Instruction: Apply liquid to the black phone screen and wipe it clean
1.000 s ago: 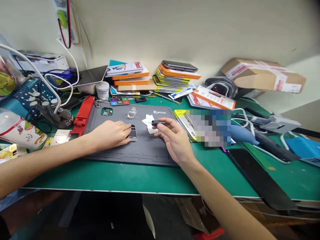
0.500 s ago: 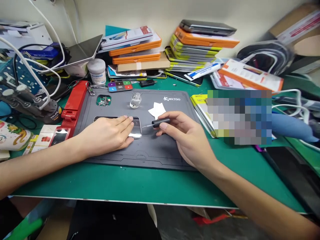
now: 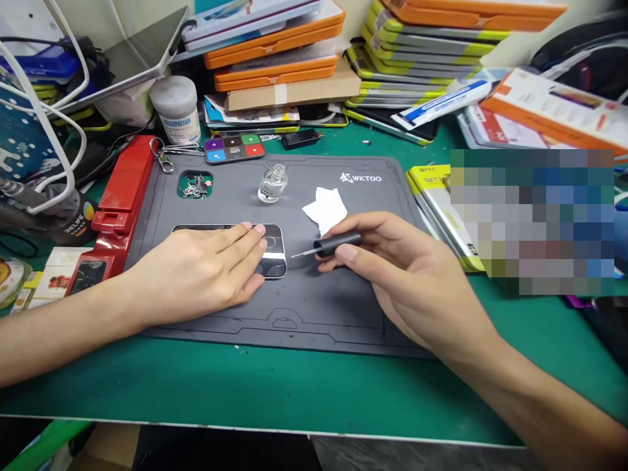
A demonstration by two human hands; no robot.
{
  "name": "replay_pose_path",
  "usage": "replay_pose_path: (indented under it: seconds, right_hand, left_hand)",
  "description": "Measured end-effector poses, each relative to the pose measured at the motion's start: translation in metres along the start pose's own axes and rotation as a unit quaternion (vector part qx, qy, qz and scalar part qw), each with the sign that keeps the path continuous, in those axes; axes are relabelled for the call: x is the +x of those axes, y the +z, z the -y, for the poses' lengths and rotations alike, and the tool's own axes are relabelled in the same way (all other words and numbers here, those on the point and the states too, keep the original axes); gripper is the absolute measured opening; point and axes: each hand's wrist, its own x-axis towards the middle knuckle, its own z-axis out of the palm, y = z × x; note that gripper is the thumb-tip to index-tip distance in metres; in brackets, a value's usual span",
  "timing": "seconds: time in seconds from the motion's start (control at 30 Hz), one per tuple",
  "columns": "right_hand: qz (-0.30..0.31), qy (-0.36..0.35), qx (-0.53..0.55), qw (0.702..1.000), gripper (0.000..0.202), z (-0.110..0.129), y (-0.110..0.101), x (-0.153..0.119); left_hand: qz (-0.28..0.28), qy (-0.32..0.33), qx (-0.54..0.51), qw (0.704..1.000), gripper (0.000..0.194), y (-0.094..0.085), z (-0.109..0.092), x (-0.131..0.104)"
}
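My left hand (image 3: 218,268) lies flat on a phone (image 3: 275,252) with a dark glass face and silver rim, covering most of it. Its fingers are stretched out. In my right hand (image 3: 400,275) is a black bottle cap with a thin applicator (image 3: 338,244), pinched between thumb and fingers. The applicator's tip points left, just right of the phone's end and seemingly apart from it. Behind stands a small clear glass bottle (image 3: 273,186), its narrow neck uncapped. A white wipe (image 3: 326,208) lies on the grey mat (image 3: 304,314) beyond my right fingers.
Small metal parts lie in the mat's recess (image 3: 195,186). A red clamp-like tool (image 3: 122,196) borders the mat at left, near a paste jar (image 3: 175,111). Orange and yellow-edged boxes (image 3: 279,42) are stacked behind. More packages (image 3: 441,203) sit at right, partly pixelated.
The view has moved closer and tilted down, so everything looks larger. Both hands keep about the same place over the mat, with the applicator's tip still beside the phone.
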Motion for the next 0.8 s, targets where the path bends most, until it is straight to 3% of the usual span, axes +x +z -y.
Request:
replay_pose_path:
  seconds: [0.33, 0.53, 0.8]
  right_hand:
    - [-0.02, 0.007, -0.036, 0.999, 0.024, 0.0, -0.003, -0.004]
    - [-0.014, -0.013, -0.055, 0.998, 0.024, 0.002, 0.0, -0.008]
    - [-0.009, -0.013, -0.059, 0.998, 0.022, 0.003, 0.002, -0.007]
  left_hand:
    - [0.034, 0.007, -0.016, 0.999, 0.038, -0.004, 0.002, -0.001]
    - [0.029, -0.019, -0.051, 0.998, 0.037, -0.003, -0.002, -0.002]
    - [0.013, -0.005, -0.013, 1.0, 0.037, -0.004, -0.008, 0.001]
